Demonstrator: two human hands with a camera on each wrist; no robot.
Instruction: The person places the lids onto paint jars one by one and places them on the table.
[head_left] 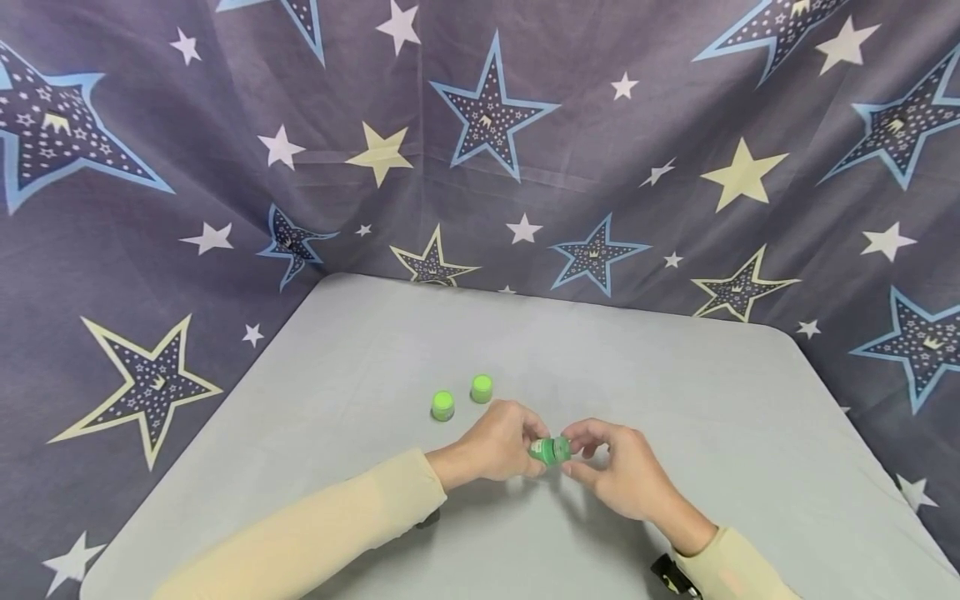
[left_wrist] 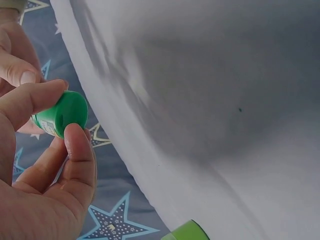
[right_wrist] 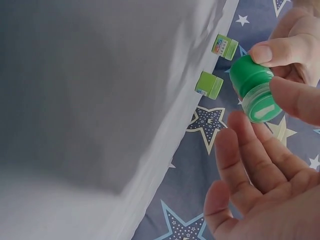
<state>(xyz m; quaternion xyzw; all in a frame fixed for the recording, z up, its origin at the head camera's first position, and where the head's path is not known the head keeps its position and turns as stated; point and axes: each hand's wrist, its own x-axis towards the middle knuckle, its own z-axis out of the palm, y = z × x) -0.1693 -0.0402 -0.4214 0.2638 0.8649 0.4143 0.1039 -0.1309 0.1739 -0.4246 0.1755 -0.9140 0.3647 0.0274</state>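
Note:
My left hand [head_left: 504,442] pinches a small green jar [head_left: 542,451] between thumb and fingers, above the table. A white label shows on its side in the left wrist view. The jar lies tipped sideways, its clear lid [right_wrist: 263,104] facing my right hand [head_left: 626,471]. In the right wrist view the right thumb overlaps the lid's edge, while the other fingers spread loosely below it, fingertips close to the rim. Two lime-green jars [head_left: 443,406] [head_left: 482,388] stand upright on the table, just beyond the left hand.
The pale grey table [head_left: 675,383] stretches around both hands, its cloth slightly creased. Behind it and at its sides hangs a dark curtain [head_left: 360,200] printed with stars. A black strap [head_left: 675,575] shows at the right wrist.

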